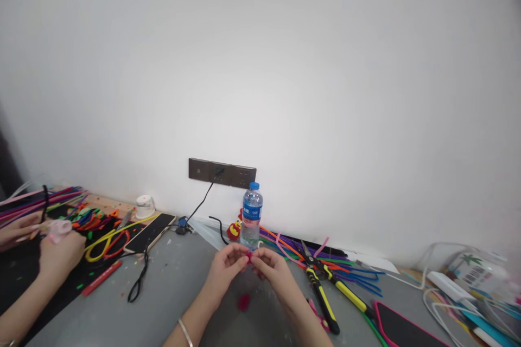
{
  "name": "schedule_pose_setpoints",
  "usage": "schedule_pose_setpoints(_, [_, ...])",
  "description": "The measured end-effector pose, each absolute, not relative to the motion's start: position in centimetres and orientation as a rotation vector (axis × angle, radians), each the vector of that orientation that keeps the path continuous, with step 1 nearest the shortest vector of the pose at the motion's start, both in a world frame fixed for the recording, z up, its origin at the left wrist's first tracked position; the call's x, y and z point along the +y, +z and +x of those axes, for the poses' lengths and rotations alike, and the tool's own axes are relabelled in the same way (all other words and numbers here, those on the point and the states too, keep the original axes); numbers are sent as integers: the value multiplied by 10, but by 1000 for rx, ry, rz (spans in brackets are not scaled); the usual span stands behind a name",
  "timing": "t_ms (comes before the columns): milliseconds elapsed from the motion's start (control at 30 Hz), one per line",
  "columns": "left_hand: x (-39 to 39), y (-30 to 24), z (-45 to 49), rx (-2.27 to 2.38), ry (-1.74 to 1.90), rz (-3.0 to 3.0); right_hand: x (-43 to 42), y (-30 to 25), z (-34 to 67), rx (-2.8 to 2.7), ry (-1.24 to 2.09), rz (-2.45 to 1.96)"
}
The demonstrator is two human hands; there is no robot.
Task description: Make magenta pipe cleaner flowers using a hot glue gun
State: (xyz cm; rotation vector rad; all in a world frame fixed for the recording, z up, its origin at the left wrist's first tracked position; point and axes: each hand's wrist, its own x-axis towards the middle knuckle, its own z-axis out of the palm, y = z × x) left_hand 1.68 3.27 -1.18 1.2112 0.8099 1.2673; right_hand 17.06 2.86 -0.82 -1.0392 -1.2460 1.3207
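With left hand [226, 267] and right hand [273, 267] both pinched on a small, fuzzy-looking magenta piece [249, 256], short of the grey desk's [175, 265] back edge, seemingly shaping it, probably needing steady pressure next!

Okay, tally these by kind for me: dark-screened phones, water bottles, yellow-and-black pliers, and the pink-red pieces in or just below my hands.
Phones: 2, one pale-edged phone, one pink-edged phone
Water bottle: 1
Yellow-and-black pliers: 1
Pink-red pieces: 2, one held piece, one loose piece
Total: 6
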Motion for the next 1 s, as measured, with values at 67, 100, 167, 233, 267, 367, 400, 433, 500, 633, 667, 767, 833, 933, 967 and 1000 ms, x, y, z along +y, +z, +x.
schedule_pose_setpoints(67, [32,-9,17,820,1269,1217,29,-8,170,-1256,1322,-1024])
schedule_pose_setpoints(100, [32,-9,16,826,1267,1222,29,-8,170,-1262,1324,-1016])
schedule_pose_setpoints(167, [32,-8,16,836,1270,1230,28,-8,170,-1264,1330,-998])
schedule_pose_setpoints(233, [32,-8,16,842,1272,1238,28,-6,170,-1260,1342,-984])
schedule_pose_setpoints(267, [32,-9,16,843,1274,1242,27,-5,169,-1257,1347,-977])
schedule_pose_setpoints(367, [34,-13,16,833,1273,1263,26,-3,168,-1244,1353,-967])
schedule_pose_setpoints(400, [35,-14,16,828,1272,1271,26,-2,168,-1238,1352,-966])
schedule_pose_setpoints(433, [35,-16,16,825,1269,1279,26,-2,168,-1235,1350,-965])
schedule_pose_setpoints(500, [36,-17,16,820,1267,1289,26,-3,168,-1237,1345,-960])
schedule_pose_setpoints(633, [36,-16,16,830,1264,1294,27,-4,169,-1256,1334,-956])
schedule_pose_setpoints(667, [36,-15,16,841,1265,1294,28,-4,169,-1260,1331,-959])
schedule_pose_setpoints(767, [36,-14,15,865,1264,1301,28,-5,169,-1271,1315,-970])
schedule_pose_setpoints(833, [36,-13,16,871,1259,1295,28,-5,169,-1282,1305,-971])
schedule_pose_setpoints(933, [37,-14,16,874,1246,1276,28,-6,169,-1301,1287,-965])
schedule_pose_setpoints(967, [37,-14,16,872,1242,1277,28,-6,169,-1308,1279,-965])
schedule_pose_setpoints(1000, [37,-14,15,870,1241,1283,28,-6,169,-1318,1270,-966])
